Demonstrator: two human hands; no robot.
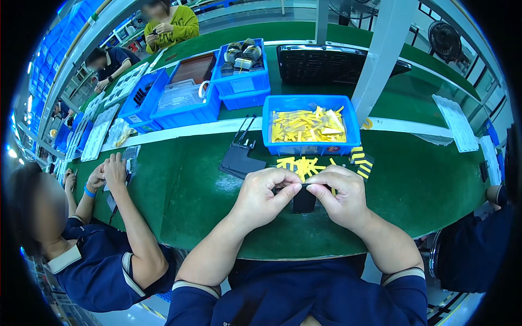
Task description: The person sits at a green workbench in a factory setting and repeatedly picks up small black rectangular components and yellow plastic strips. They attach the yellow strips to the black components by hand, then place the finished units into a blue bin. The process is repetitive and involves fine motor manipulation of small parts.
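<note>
My left hand and my right hand meet over the near part of the green table, thumbs and forefingers pinched close together. Between the fingertips shows a thin dark edge, mostly covered by the fingers. Just below it is a black rectangular piece; whether it joins the pinched edge or lies apart, I cannot tell. Loose yellow strips are scattered right beyond my hands. To their right lie yellow-and-black pieces in a short column. A black L-shaped holder with thin upright tools stands beyond my left hand.
A blue bin full of yellow strips stands ahead. More blue bins line the back left, beside a white rail. A metal post rises at the back right. A co-worker sits close on my left, hands over the table.
</note>
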